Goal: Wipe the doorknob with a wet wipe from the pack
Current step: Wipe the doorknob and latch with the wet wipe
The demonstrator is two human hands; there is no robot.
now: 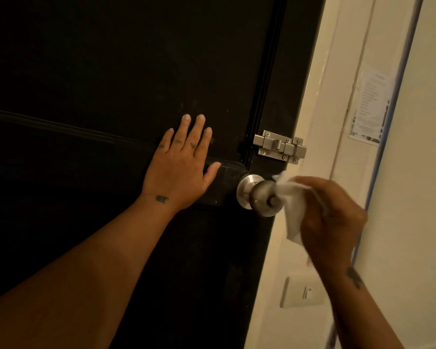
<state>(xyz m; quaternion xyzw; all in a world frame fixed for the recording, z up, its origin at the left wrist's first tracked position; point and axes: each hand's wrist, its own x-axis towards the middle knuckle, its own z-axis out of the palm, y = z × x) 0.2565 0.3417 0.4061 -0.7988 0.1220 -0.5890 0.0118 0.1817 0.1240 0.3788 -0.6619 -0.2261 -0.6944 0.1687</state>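
The black door (111,71) fills the left and centre of the view, and the steel doorknob (258,195) sits near its right edge, a little below and right of the middle of the picture. The left hand (180,167) lies flat on the door at about 9 o'clock from the doorknob, palm to the panel, fingers spread and pointing up; its grip is wide and holds nothing, and the thumb tip ends just beside the knob's round base plate without touching it as far as can be seen.

The right hand (332,217) comes in from 4 o'clock of the doorknob, somewhat blurred. Its grip is closed around a bunched white wet wipe (291,197), which presses against the right side and front face of the doorknob; a loose end of the wipe hangs down below the fingers.

At 1 o'clock from the doorknob a silver slide bolt (280,147) bridges the door edge and the cream door frame (320,109). Farther right, at 2 o'clock, a printed paper notice (370,107) is stuck on the wall. At 5 o'clock, below the right wrist, a pale wall switch (301,290) is set in the wall.
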